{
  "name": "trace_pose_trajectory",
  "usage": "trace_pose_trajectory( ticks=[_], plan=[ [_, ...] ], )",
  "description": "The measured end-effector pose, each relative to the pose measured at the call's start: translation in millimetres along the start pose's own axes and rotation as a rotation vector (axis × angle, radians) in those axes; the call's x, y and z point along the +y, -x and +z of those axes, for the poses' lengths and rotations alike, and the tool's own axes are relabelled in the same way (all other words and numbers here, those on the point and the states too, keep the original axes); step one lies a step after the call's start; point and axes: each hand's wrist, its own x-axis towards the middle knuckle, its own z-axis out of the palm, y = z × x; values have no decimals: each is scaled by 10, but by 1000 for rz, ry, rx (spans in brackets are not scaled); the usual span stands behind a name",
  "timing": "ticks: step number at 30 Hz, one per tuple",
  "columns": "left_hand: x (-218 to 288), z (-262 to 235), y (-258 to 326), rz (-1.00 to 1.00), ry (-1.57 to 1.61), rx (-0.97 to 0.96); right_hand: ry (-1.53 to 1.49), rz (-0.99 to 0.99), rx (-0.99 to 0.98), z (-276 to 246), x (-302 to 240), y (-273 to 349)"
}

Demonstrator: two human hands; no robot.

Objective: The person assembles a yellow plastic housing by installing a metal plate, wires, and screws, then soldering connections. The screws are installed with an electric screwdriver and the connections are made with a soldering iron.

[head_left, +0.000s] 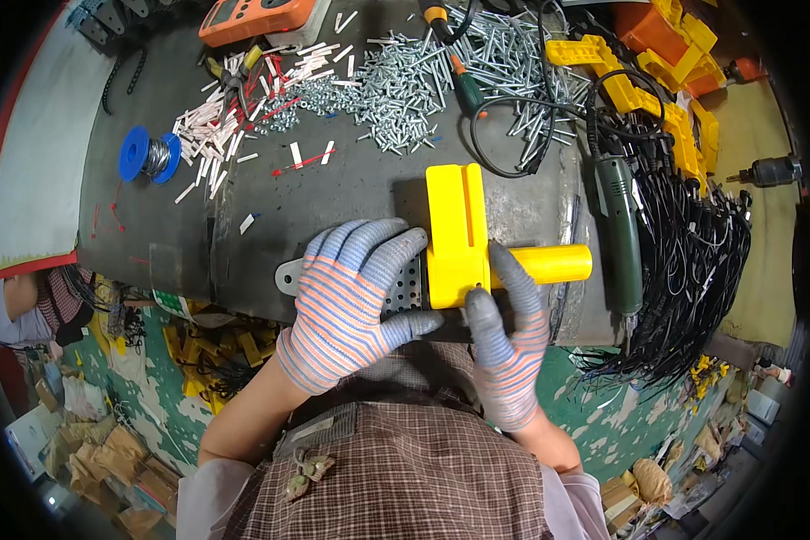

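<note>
On the dark worktop in front of me lies a yellow plastic housing [456, 211] with a long slot and a round yellow handle [558, 264] sticking out to the right. A dark perforated metal plate [405, 290] joins its left side, and a grey tab with a hole shows past my knuckles. My left hand [342, 301], in a striped glove with grey fingertips, is closed over the plate, its fingertips against the housing. Gloved alike, my right hand [510, 346] has its thumb and forefinger at the housing's lower right edge, beside a small hole.
Piles of screws [396, 94], nuts [324, 93] and white strips [209, 135] spread across the back. A blue wire spool [144, 155] stands left, near pliers [234, 81] and an orange meter [254, 18]. At right lie a green power screwdriver [619, 238], black cables [693, 261] and yellow parts [616, 76].
</note>
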Motion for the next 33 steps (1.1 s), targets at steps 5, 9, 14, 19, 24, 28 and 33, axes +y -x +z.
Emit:
trace_pose_trajectory(
  ticks=[5, 9, 14, 19, 24, 28, 33],
  plan=[
    [-6, 84, 8, 72, -49, 41, 317, -293, -250, 34, 139, 93],
    [-20, 168, 52, 87, -90, 65, 182, -106, -306, -190, 17, 59],
    [-11, 133, 48, 94, -89, 61, 731, -480, 427, -1095, -374, -321],
    [-30, 143, 39, 99, -94, 70, 1653, -289, 297, -1432, -207, -610],
    [-46, 154, 40, 93, -88, 67, 749, -257, 114, -1631, -243, -710],
    [-47, 170, 48, 107, -82, 83, -113, -240, 204, -1444, -614, -394],
    [-18, 128, 45, 95, -95, 70, -649, -236, -22, -1202, -847, -247]
  ],
)
